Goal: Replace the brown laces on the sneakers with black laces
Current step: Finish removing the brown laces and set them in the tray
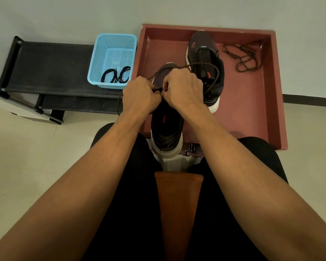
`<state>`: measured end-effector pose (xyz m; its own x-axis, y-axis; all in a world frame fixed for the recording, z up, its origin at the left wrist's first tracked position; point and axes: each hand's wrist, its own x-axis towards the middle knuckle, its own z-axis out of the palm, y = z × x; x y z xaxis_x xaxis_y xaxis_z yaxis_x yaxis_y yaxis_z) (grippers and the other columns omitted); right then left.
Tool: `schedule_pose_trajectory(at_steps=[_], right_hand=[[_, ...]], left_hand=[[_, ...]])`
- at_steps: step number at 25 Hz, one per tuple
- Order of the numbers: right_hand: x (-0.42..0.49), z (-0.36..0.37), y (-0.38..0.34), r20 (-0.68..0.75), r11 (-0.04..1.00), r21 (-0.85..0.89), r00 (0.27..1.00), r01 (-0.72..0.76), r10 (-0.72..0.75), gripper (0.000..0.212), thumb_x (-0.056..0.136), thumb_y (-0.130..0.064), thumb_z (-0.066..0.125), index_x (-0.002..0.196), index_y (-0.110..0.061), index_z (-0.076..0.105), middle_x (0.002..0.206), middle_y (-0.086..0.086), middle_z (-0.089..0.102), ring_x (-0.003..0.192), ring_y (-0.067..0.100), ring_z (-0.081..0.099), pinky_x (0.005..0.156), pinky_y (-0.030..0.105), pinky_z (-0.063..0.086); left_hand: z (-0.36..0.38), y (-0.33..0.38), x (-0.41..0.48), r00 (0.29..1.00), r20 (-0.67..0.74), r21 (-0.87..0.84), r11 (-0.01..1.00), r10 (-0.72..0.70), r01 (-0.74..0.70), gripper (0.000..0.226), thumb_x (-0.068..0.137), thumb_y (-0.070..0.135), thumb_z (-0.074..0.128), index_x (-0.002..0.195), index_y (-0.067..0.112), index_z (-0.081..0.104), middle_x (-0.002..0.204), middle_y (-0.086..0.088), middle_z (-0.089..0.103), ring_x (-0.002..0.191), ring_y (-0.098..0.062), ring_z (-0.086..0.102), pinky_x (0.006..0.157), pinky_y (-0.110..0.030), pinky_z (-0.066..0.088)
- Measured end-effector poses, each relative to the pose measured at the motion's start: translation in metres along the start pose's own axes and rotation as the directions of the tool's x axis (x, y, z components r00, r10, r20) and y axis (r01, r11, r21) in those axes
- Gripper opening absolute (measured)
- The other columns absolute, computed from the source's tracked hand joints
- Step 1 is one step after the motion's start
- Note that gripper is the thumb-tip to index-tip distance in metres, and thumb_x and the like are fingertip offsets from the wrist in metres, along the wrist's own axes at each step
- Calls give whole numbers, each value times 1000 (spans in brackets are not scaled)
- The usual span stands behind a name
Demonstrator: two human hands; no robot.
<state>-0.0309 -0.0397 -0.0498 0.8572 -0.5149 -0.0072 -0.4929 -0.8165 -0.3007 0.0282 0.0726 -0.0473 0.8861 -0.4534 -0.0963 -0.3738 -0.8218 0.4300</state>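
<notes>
A dark sneaker [167, 129] with a white sole stands at the near edge of the red tray [252, 113]. My left hand [139, 95] and my right hand [183, 89] meet over its lacing and pinch the brown lace [205, 64], which loops out over the second sneaker [205, 59] and down to the left. That second sneaker stands further back in the tray without a lace. A loose brown lace [245, 55] lies in the tray's far right corner. Black laces [117, 75] lie coiled in the blue basket [111, 59].
The blue basket sits on a low black bench [45, 68] left of the tray. A pale wall runs behind, and light floor lies to both sides. My knees in black shorts frame a brown stool seat [178, 204] below.
</notes>
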Motion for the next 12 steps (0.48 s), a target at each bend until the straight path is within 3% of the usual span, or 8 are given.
schedule_pose_trajectory(at_steps=[6,9,12], right_hand=[[-4,-8,1,24,1000,30,1000,9,-9,17,84,-28,77,100,-23,77,101,6,71,93,33,70,74,39,55],[-3,-24,9,-44,998,62,999,2,1,10,82,-29,76,91,-25,78,93,1,72,84,27,70,70,36,56],[-1,-36,24,-143,989,148,989,1,21,5,85,-32,75,86,-28,77,94,-10,68,79,16,64,67,31,49]], left_hand=[[0,1,-1,1000,18,-11,1000,5,-5,21,91,31,69,102,19,83,96,-8,76,96,-32,70,73,-31,41],[-1,-2,1,1000,20,-11,1000,7,-7,24,91,39,71,105,24,83,94,-5,76,97,-31,70,73,-30,44],[-3,-3,0,999,24,-86,996,28,-26,33,91,53,71,100,25,83,80,0,75,85,-24,72,75,-32,54]])
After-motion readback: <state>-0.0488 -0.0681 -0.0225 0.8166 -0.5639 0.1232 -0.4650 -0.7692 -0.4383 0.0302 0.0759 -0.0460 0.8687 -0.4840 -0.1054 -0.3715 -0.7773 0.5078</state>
